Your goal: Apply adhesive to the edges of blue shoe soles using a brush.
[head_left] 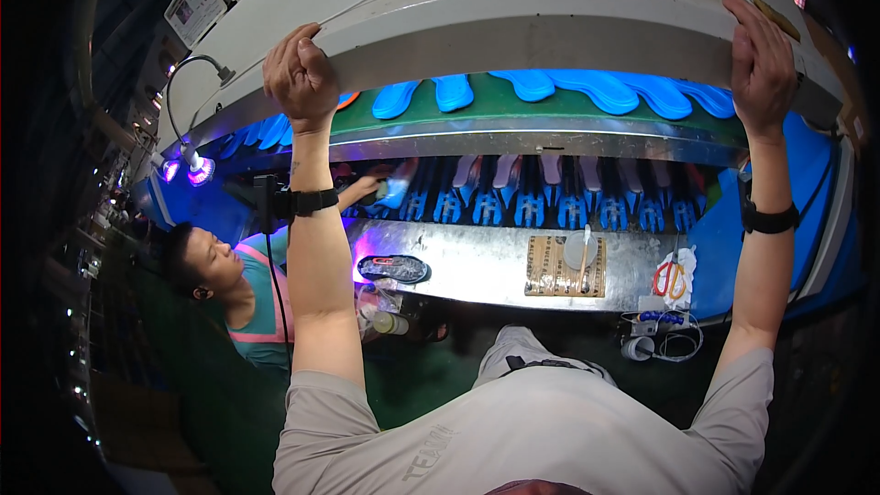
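Observation:
Both my arms reach up and forward to a long pale machine cover. My left hand is closed on its front edge at the left, with curled fingers. At the right end my right hand grips the same edge, fingers bent over the top and thumb in front. Under the cover, several blue insole-shaped pieces lie on a green belt. Lower down runs a row of blue clamps with purplish, sole-like pieces above them. What lies under my palms is hidden.
On a metal ledge are a dark shoe sole, cardboard with a round pale lid, and scissors. A co-worker is at the left, one hand reaching toward the clamps. Purple-lit lamps hang nearby.

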### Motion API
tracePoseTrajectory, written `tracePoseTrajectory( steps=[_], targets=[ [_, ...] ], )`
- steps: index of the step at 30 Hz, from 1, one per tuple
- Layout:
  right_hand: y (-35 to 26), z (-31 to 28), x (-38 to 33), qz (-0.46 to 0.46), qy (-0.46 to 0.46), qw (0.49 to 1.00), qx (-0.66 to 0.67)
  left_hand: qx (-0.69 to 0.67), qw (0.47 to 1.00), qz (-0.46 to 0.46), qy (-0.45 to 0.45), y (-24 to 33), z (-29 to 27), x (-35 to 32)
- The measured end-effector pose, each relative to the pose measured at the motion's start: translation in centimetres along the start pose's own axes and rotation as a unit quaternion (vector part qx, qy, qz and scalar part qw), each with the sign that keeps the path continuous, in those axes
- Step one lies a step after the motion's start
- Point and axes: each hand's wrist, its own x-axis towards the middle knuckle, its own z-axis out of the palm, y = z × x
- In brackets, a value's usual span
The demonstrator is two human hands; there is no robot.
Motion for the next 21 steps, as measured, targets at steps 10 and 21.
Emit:
tracePoseTrajectory(
  steps=[10, 21],
  targets=[
    [0.15, 0.08, -0.08, 0.005, -0.002, 1.000, 0.001, -0.012, 1.000, 0.003, 0.021, -0.31, 0.46, -0.05],
    [0.17, 0.07, -0.24, 0.013, -0.010, 1.000, 0.000, -0.017, 1.000, 0.002, 0.023, -0.42, 0.51, -0.11]
  ],
)
